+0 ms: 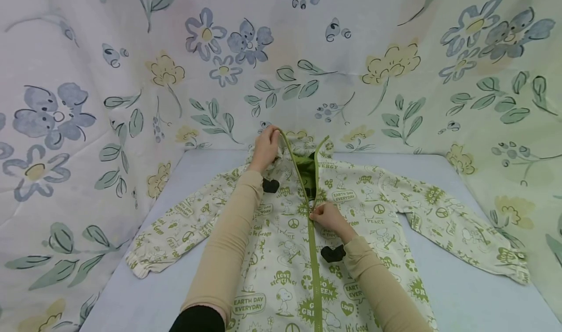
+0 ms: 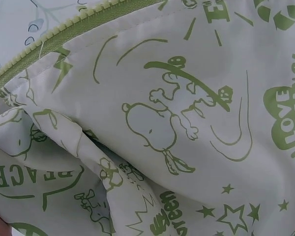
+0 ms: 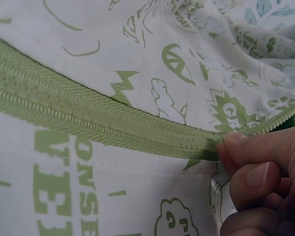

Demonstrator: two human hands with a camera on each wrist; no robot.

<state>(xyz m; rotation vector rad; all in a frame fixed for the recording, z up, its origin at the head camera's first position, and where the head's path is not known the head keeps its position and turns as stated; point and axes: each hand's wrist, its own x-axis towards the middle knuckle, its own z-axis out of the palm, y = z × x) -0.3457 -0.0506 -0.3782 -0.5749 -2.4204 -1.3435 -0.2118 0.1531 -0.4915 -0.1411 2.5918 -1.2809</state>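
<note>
A white jacket (image 1: 287, 254) with green cartoon and slogan print lies front up, sleeves spread to both sides. Its green zipper (image 1: 315, 273) is closed below the chest; above, the two toothed edges part and show a dark green lining (image 1: 306, 173). At the collar, my left hand (image 1: 265, 149) grips the zipper edge on the left side and lifts it. My right hand (image 1: 331, 218) pinches the zipper where the edges meet, and its fingers cover the slider. In the right wrist view the thumb and forefinger (image 3: 241, 147) pinch there. Only a sliver of hand shows in the left wrist view.
The jacket lies on a pale table (image 1: 131, 300), whose far edge meets a floral curtain (image 1: 281, 53) hanging behind and at both sides. The sleeves (image 1: 461, 224) reach toward the table's sides. A black patch (image 1: 333, 254) shows by the right wrist, another (image 1: 270, 186) by the left.
</note>
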